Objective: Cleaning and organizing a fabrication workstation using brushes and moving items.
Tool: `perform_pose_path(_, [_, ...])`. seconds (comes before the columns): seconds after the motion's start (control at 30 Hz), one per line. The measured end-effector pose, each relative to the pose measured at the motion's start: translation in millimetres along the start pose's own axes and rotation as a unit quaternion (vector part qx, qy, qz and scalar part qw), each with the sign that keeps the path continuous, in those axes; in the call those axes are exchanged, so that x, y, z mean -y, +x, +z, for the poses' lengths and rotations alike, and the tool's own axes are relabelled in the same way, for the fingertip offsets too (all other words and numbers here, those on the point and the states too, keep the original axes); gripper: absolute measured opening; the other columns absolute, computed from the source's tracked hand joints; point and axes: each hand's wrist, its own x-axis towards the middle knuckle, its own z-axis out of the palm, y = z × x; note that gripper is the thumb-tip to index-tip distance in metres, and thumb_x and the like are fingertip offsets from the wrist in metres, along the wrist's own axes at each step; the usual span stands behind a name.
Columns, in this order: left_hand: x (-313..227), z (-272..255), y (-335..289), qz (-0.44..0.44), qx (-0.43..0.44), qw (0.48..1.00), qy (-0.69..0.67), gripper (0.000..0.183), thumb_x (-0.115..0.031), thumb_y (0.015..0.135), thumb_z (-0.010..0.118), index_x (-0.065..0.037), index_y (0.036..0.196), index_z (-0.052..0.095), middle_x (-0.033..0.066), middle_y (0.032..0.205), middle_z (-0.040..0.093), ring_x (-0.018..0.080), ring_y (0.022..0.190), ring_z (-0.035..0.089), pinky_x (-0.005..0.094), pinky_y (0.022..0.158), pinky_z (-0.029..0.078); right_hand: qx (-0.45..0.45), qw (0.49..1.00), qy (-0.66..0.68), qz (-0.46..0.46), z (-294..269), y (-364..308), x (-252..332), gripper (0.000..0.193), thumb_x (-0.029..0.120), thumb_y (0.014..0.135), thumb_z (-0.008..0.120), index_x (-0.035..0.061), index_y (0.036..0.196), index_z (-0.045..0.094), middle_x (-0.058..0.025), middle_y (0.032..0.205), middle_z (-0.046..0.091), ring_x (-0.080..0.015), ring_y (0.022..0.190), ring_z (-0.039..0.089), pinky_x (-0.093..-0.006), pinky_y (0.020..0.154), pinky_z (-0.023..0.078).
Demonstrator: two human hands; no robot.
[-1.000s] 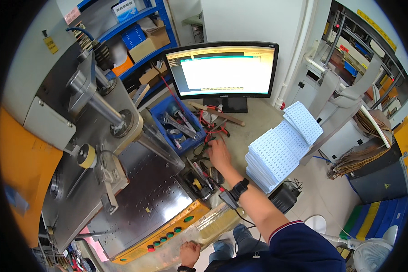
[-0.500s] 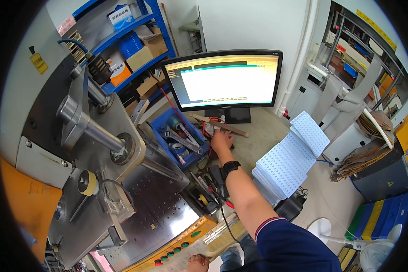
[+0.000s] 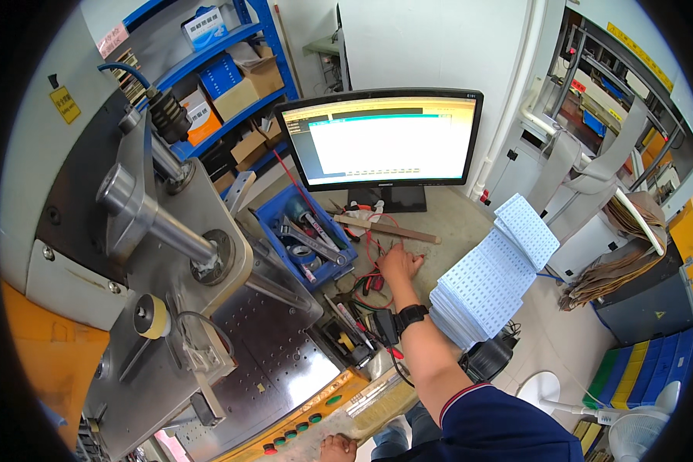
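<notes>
My right hand [image 3: 399, 266] is over the worktop below the monitor [image 3: 385, 142], its fingers apart and pointing down. Loose red wires [image 3: 369, 248] run beside its fingertips; whether a fingertip touches one I cannot tell. A black strap and a small black box with a cable are on my right wrist. Beyond the fingers lies a flat wooden strip [image 3: 396, 229], with red-handled pliers [image 3: 362, 206] behind it. My left hand [image 3: 337, 446] rests at the lower edge on the machine's front ledge, near the push buttons [image 3: 291, 433], its fingers loosely laid down and holding nothing visible.
A blue bin [image 3: 268, 219] of wrenches and tape stands left of my right hand. Stacked light-blue printed sheets [image 3: 477, 296] sit to its right. A press with steel columns [image 3: 173, 231] fills the left side. A white fan [image 3: 639, 431] stands at lower right.
My right hand has moved back toward me and slightly right, away from the pliers and wooden strip. The strip has shifted right, and the red wires now spread nearer. My left hand stays in place.
</notes>
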Motion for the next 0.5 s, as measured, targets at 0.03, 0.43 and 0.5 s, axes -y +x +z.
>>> perform_pose_path(0.03, [0.5,-0.8,0.0,0.000,0.000,1.000,0.001,0.020,-0.026,0.081,0.060,-0.007,0.076,0.055,0.0161,0.078,0.055,0.0360,0.081,0.050,0.0458,0.074,0.040,-0.096,0.995,0.007,-0.008,4.3,-2.1,0.9,0.041,0.024,0.073,0.065,0.0046,0.108,0.056,-0.0126,0.100,0.064,-0.0319,0.096,0.060,-0.0426,0.094,0.025])
perform_pose_path(0.43, [-5.6,-4.3,-1.5,-0.017,-0.014,1.000,-0.020,0.020,-0.024,0.080,0.060,-0.005,0.075,0.057,0.0172,0.080,0.057,0.0360,0.079,0.051,0.0454,0.071,0.041,0.025,0.968,0.115,-0.223,20.4,49.4,50.2,0.019,0.015,0.082,0.057,0.0169,0.098,0.067,-0.0036,0.099,0.065,-0.0226,0.105,0.053,-0.0490,0.090,0.035])
perform_pose_path(0.5, [-0.9,-3.0,-3.3,0.002,-0.016,1.000,0.013,0.020,-0.025,0.080,0.060,-0.006,0.076,0.055,0.0165,0.080,0.056,0.0357,0.080,0.051,0.0456,0.071,0.041,-0.028,0.966,0.057,-0.250,25.8,44.0,58.3,0.018,0.016,0.083,0.056,0.0159,0.097,0.067,-0.0038,0.099,0.065,-0.0235,0.106,0.052,-0.0484,0.090,0.035])
